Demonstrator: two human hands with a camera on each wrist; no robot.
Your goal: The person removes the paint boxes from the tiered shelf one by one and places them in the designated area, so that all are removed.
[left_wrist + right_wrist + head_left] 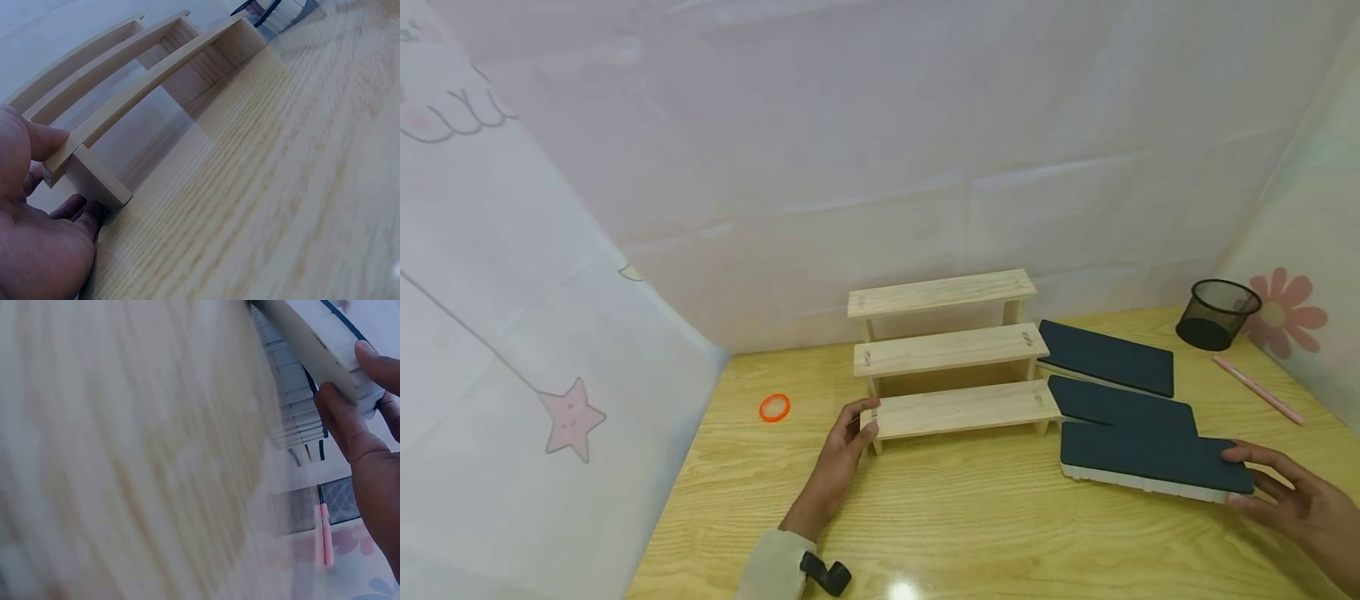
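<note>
A pale wooden three-step stand point(951, 350) stands against the back cloth. My left hand point(842, 450) grips the left end of its lowest step; in the left wrist view the thumb lies on the plank point(147, 78) and other fingers are by the leg point(97, 178). At the front right, my right hand point(1288, 500) holds the right end of a long flat case point(1150, 454) with a dark blue top and white ribbed sides. Two similar dark-topped cases lie behind it, a middle one point(1120, 404) partly covered by it and a rear one point(1105, 358).
A black mesh cup point(1217, 312) stands at the back right, with a pink pen-like stick point(1258, 389) in front of it. An orange-rimmed ring or disc point(774, 407) lies left of the stand. Printed cloth point(887, 167) walls the wood-grain table point(970, 525) at the back and sides.
</note>
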